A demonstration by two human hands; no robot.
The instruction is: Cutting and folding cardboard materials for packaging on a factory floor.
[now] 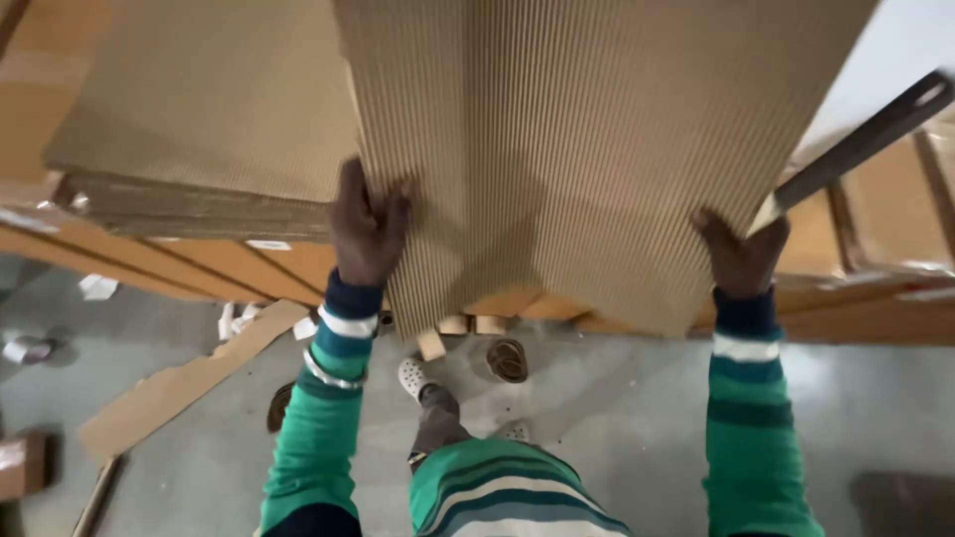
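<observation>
In front of the person, seen from the head camera looking down, a large corrugated cardboard sheet (587,149) is held up at a slant, its ribbed face toward the camera and its lower edge hanging above the floor. The left hand (366,231) is clamped on the sheet's left edge, fingers curled round onto the ribbed face. The right hand (741,254) grips the sheet near its lower right corner, thumb and fingers closed on the edge. Both arms wear sleeves striped in green, navy and white, and a metal bangle (333,376) sits on the left wrist.

Behind and to the left of the held sheet lies a stack of flat cardboard sheets (199,119), resting on a low wooden platform (189,261) with orange-brown boards. Just beside the right hand a dark metal bar (865,139) runs up toward the upper right corner; whether it touches the sheet cannot be told.

Below, on the grey concrete floor (617,418), a long cardboard offcut (189,383) lies at a diagonal to the left. Small wooden blocks (458,333) and a coil of brown rubber bands (507,360) lie near the platform's foot. The person's white perforated clog (412,377) shows between the arms, under the sheet's lower edge. Scraps of white paper (97,286) lie at far left.
</observation>
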